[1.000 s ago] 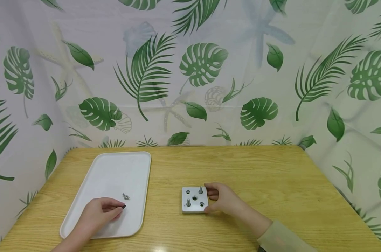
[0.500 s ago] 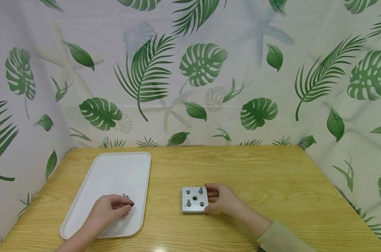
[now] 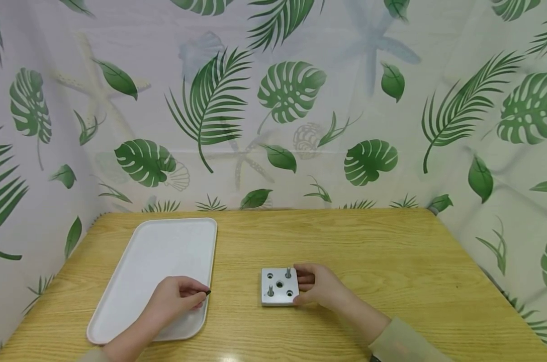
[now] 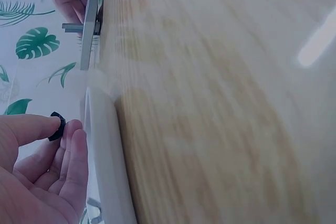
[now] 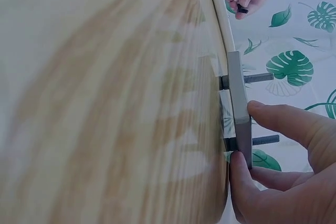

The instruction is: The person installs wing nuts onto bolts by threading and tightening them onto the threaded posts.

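Note:
My left hand [image 3: 176,301] pinches a small black piece [image 4: 56,126] between thumb and fingertips, over the right rim of the white tray [image 3: 174,246]. The piece looks like a nut, though its exact kind is unclear. To the right, a square metal plate [image 3: 280,293] stands on the table with one hole in its middle and more near the corners. Two threaded bolts [image 5: 265,140] poke up through it, and their heads hold the plate off the wood. My right hand [image 3: 321,287] grips the plate's right edge, thumb at the near corner and fingers at the far one.
A small silver metal part [image 4: 94,211] lies in the tray; in the head view my left hand hides it. Bare wooden table [image 3: 368,241] surrounds the plate. A leaf-printed cloth [image 3: 273,100] hangs behind the table and along both sides.
My left hand has moved right across the tray with the black piece, from its middle to its right rim. My right hand and the plate have stayed in place.

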The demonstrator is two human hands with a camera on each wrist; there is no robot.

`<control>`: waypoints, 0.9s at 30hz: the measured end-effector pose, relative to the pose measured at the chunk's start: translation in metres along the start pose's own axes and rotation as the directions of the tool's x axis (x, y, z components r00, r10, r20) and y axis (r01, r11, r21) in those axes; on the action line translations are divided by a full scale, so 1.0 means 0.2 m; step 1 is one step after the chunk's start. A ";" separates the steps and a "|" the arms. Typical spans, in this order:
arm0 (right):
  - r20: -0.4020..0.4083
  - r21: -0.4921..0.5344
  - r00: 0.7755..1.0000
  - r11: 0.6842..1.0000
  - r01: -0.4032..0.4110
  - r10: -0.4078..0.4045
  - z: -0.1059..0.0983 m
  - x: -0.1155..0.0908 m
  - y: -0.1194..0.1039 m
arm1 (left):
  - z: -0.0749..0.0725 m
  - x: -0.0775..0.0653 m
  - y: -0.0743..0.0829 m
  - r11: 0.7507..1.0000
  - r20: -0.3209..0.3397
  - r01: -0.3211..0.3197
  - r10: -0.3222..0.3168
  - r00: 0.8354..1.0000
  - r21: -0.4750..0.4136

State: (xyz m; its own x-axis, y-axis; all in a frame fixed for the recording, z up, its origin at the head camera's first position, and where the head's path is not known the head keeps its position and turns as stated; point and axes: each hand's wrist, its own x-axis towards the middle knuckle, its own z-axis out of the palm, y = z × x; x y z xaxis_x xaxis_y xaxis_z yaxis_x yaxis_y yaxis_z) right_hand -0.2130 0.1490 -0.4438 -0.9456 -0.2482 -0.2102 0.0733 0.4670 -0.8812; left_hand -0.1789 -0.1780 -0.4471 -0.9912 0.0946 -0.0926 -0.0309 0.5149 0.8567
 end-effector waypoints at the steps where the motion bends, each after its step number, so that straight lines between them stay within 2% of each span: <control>1: -0.002 0.000 1.000 1.000 0.001 -0.001 0.00 0.00 0.00 | 0.01 0.00 0.00 1.000 0.010 -0.006 0.006 1.000 -0.001; 10: -0.004 -0.005 1.000 1.000 0.002 -0.002 0.00 0.00 0.01 | 0.07 0.04 0.04 0.999 0.068 -0.049 0.050 0.996 -0.017; 18: -0.016 -0.008 1.000 1.000 -0.007 0.007 0.01 0.00 0.00 | 0.09 0.09 0.10 0.996 0.116 -0.055 0.063 0.991 -0.076; 27: -0.015 -0.008 1.000 1.000 -0.023 0.023 0.01 0.01 -0.01 | 0.13 0.14 0.17 0.994 0.131 -0.096 0.103 0.986 -0.057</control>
State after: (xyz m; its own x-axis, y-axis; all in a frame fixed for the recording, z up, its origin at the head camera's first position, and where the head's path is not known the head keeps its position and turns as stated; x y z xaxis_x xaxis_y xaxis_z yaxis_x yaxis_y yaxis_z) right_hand -0.2150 0.1449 -0.4429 -0.9484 -0.2247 -0.2237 0.0922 0.4797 -0.8726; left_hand -0.2051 -0.1363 -0.4339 -0.9636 0.2580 -0.0698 0.0571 0.4539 0.8892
